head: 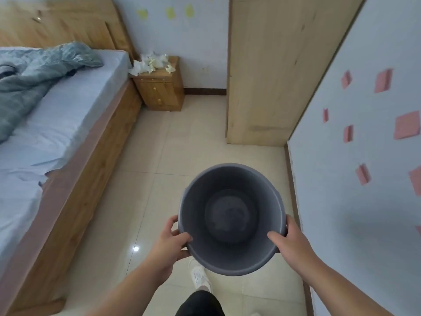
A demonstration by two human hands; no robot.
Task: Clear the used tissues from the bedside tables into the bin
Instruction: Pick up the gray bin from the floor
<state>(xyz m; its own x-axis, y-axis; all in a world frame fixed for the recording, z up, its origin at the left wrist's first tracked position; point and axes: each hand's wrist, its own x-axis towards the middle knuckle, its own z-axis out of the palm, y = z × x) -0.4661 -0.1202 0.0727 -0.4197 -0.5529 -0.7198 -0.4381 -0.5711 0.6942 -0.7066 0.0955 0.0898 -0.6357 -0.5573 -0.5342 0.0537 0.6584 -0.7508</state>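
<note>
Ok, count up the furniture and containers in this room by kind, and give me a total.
Bed: 1
Bedside table: 1
Tall wooden cabinet: 1
Bin: 1
Total: 4
Tissues heaped on that table are too bunched to count.

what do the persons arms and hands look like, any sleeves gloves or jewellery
The left hand and right hand wear no gloves, and no ring, watch or bracelet can be seen. Behind them both arms are bare all the way to the bottom edge of the picture: no sleeves show, and no markings show on either arm.
</note>
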